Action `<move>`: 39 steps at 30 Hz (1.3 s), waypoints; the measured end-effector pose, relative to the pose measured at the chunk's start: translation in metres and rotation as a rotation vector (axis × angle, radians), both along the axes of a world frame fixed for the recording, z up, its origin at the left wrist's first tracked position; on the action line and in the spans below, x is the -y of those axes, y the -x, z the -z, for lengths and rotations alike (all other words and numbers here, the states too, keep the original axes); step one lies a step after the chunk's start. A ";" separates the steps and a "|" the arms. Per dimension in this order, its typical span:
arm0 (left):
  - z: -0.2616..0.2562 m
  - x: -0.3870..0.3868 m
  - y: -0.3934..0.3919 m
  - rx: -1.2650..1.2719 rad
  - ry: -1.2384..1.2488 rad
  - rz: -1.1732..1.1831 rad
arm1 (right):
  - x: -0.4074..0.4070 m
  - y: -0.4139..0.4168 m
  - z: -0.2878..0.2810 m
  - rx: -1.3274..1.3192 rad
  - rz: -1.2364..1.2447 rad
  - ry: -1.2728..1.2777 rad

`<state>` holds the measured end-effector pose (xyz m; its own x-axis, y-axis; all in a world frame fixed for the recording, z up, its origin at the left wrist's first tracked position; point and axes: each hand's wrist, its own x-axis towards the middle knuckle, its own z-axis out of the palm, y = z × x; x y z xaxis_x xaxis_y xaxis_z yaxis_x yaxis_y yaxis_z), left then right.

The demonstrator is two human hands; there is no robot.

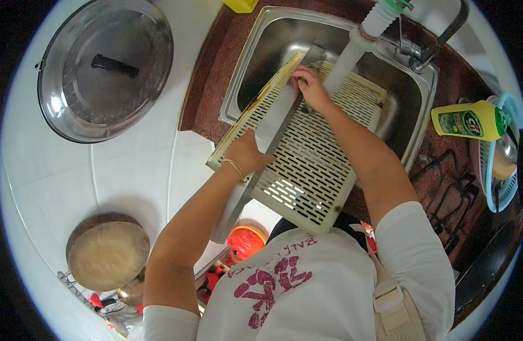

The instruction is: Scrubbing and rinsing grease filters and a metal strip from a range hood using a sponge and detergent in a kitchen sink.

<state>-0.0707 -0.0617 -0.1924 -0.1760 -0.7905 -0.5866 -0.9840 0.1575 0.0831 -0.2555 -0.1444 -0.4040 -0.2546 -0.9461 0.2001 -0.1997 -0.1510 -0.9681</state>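
A long flat metal bar or channel [275, 116] lies diagonally across a cream slotted panel [316, 157], which leans over the stainless steel sink [270, 42]. My left hand [246, 154] grips the metal piece near its middle, thumb on the near side. Toward its upper end, my right hand [312, 88] has bent fingers against the metal; something dark and mesh-like, perhaps a scourer, shows partly beneath that hand. Beside it, a translucent faucet extension [348, 62] hangs over the panel. Brown grime marks the panel's left edge and corners.
A yellow Cif bottle [468, 120] lies on the brown counter [427, 149] at the right, beside a blue basket [506, 187] and black pan supports [446, 192]. A large glass lid [108, 70] is at the upper left, a round wooden board [108, 253] at the lower left.
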 end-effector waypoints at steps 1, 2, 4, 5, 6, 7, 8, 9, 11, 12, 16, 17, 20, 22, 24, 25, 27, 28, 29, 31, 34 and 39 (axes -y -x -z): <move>0.003 0.001 -0.004 0.002 0.001 0.006 | -0.003 -0.001 -0.005 0.016 -0.008 0.002; 0.004 0.001 -0.010 -0.102 -0.043 -0.049 | -0.007 -0.002 -0.010 0.032 -0.018 0.004; -0.002 0.000 -0.016 -0.206 -0.092 -0.101 | -0.018 -0.003 -0.033 0.022 -0.022 -0.020; -0.010 -0.004 -0.021 -0.220 -0.108 -0.121 | -0.025 -0.005 -0.046 0.012 -0.035 -0.045; -0.020 -0.007 -0.025 -0.236 -0.123 -0.134 | -0.030 -0.004 -0.059 -0.060 -0.037 0.005; -0.027 -0.011 -0.033 -0.237 -0.127 -0.125 | -0.035 0.000 -0.064 -0.062 -0.028 0.002; -0.035 -0.017 -0.044 -0.297 -0.147 -0.128 | -0.039 0.003 -0.069 -0.185 -0.037 0.085; -0.046 -0.026 -0.052 -0.355 -0.164 -0.133 | -0.042 0.004 -0.072 -0.305 -0.048 0.172; -0.070 -0.042 -0.054 -0.323 -0.187 -0.150 | -0.045 0.016 -0.060 -0.259 -0.054 0.156; -0.079 -0.049 -0.055 -0.290 -0.202 -0.173 | -0.046 0.026 -0.047 -0.226 -0.053 0.076; -0.099 -0.081 -0.079 -0.153 -0.255 -0.138 | -0.046 0.048 -0.023 -0.192 -0.038 0.041; -0.100 -0.085 -0.080 -0.144 -0.265 -0.150 | -0.044 0.051 -0.014 -0.181 -0.002 0.048; -0.109 -0.092 -0.075 -0.106 -0.284 -0.161 | -0.041 0.060 -0.016 -0.265 -0.084 -0.285; -0.112 -0.099 -0.078 -0.075 -0.288 -0.162 | -0.037 0.060 -0.030 -0.196 -0.119 -0.412; -0.111 -0.104 -0.083 -0.091 -0.220 -0.095 | -0.031 0.067 -0.021 -0.127 -0.138 -0.539; -0.109 -0.102 -0.080 -0.097 -0.223 -0.077 | -0.025 0.076 0.006 -0.055 -0.089 -0.531; -0.104 -0.105 -0.081 -0.077 -0.118 0.018 | -0.026 0.073 0.010 0.021 -0.063 -0.519; -0.102 -0.109 -0.085 -0.071 -0.115 0.005 | -0.033 0.063 -0.018 -0.036 0.001 -0.491; -0.102 -0.113 -0.086 -0.101 -0.128 -0.041 | -0.037 0.057 -0.037 -0.094 0.074 -0.462; -0.100 -0.112 -0.080 -0.141 -0.147 -0.067 | -0.037 0.060 -0.033 -0.106 0.124 -0.456; -0.104 -0.110 -0.076 -0.154 -0.211 -0.077 | -0.039 0.057 -0.027 -0.052 0.248 -0.454; -0.107 -0.110 -0.078 -0.235 -0.350 -0.198 | -0.040 0.055 -0.019 0.231 0.424 -0.417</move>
<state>0.0077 0.0483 -0.0852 -0.2019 -0.5839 -0.7863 -0.9403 -0.1090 0.3225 -0.3104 -0.1042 -0.3854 -0.6169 -0.7400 -0.2681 0.0618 0.2941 -0.9538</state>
